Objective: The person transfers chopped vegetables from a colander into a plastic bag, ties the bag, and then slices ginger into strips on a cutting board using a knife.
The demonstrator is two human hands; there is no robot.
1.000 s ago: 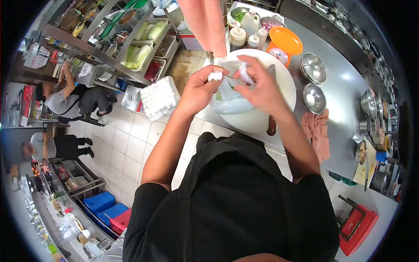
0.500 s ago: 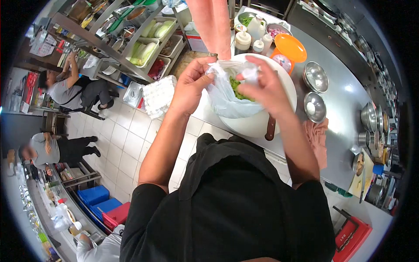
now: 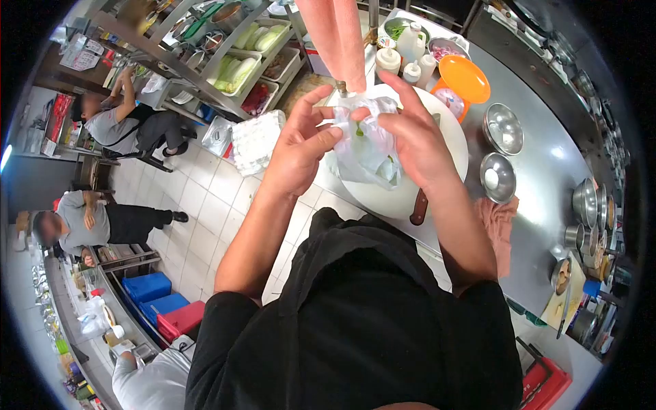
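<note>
Bag (image 3: pixel 374 164) has narrowed since half a second ago, less of the greens (image 3: pixel 359 128) showing. Thin, cloudy, crumpled plastic, sitting by the left edge of the round white board (image 3: pixel 451 133). Left hand (image 3: pixel 301 150) and right hand (image 3: pixel 418 145) flank it, fingers half spread, touching plastic; can't tell if pinching.
</note>
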